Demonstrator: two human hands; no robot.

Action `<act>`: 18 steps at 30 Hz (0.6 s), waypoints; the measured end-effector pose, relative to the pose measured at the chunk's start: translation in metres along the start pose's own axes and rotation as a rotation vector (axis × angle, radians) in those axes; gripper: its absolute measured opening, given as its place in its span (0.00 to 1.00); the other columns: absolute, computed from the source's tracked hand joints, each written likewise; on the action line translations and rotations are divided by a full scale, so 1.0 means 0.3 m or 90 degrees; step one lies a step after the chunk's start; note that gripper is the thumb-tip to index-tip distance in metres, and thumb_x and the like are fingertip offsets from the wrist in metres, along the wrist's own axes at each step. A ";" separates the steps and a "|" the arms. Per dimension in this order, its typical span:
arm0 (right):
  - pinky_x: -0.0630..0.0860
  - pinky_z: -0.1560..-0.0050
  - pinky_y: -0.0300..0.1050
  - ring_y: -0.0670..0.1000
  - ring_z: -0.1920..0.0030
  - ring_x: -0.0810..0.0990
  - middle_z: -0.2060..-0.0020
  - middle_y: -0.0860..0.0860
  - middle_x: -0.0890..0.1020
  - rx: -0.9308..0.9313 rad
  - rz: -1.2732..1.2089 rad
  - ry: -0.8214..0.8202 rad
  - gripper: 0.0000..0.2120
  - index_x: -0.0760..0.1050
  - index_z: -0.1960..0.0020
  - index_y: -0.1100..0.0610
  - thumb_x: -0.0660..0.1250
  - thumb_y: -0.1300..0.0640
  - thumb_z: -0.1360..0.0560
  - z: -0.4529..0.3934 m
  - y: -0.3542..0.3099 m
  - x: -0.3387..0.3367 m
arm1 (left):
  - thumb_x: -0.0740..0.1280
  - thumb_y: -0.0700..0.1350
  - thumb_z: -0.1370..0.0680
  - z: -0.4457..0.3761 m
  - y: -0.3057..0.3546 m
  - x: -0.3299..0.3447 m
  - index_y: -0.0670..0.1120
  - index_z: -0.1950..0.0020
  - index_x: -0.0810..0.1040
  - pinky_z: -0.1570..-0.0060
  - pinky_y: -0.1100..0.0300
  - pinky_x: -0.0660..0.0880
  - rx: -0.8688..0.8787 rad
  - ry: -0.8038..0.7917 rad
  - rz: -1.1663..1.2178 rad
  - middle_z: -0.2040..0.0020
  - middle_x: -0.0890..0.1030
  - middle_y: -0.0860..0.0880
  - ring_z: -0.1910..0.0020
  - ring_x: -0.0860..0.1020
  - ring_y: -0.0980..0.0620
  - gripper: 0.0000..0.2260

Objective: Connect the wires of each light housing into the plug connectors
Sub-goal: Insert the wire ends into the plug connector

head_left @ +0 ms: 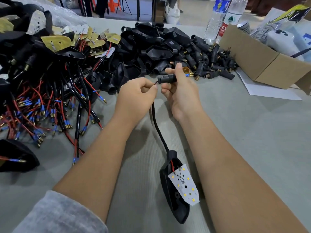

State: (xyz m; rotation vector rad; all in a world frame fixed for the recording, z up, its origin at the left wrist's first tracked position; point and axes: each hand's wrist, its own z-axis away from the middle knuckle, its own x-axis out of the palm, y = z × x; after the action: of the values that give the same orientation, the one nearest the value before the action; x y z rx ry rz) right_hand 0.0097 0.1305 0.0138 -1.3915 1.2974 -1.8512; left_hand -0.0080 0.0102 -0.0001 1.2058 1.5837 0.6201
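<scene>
- Nearest, at the lower centre of the frame, a black light housing (173, 195) lies on the grey bench (252, 132) with its white LED board (185, 182) tilted up out of the shell; a red wire runs from the board into the housing neck.
- From that neck a black sleeved cable (157, 125) curves up toward the middle of the frame, between the two forearms.
- At centre, the left hand (134, 96) has its fingers curled, pinching the wires just where they enter the plug connector (167, 78).
- The right hand (180, 91) grips the connector body between thumb and fingers; a blue-sleeved brass terminal (189, 75) shows just past its far end.
- Risk, as I judge it: a thin wire pushed from behind may buckle, or the terminal may stop short of seating.
- Tugging could also drag the housing and strain the board's solder joints.
- Left of frame, a tangle of wired housings (50, 98) lies near enough to snag.
- Farther back sit empty housing shells (151, 44), loose connectors (210, 64), a cardboard box (262, 61) and water bottles (222, 17).
</scene>
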 end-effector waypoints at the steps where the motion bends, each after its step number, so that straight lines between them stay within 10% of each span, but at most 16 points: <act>1: 0.77 0.68 0.38 0.45 0.72 0.78 0.69 0.51 0.79 0.012 -0.028 -0.008 0.17 0.78 0.50 0.60 0.57 0.49 0.16 -0.001 -0.002 -0.003 | 0.66 0.44 0.22 0.001 -0.001 0.000 0.46 0.56 0.82 0.56 0.53 0.77 0.001 -0.013 -0.005 0.65 0.83 0.48 0.62 0.81 0.48 0.06; 18: 0.72 0.64 0.37 0.45 0.67 0.74 0.61 0.49 0.80 -0.048 -0.026 0.064 0.14 0.81 0.47 0.58 0.58 0.54 0.17 -0.014 -0.007 -0.024 | 0.64 0.38 0.20 -0.026 -0.011 -0.014 0.51 0.53 0.80 0.72 0.66 0.67 -0.120 -0.026 0.200 0.64 0.78 0.52 0.72 0.71 0.60 0.09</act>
State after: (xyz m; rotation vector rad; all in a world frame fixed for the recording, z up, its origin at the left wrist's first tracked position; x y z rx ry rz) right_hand 0.0089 0.1388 0.0122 -1.3881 1.4116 -1.9401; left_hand -0.0164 0.0065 0.0017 1.3240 1.2799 0.9188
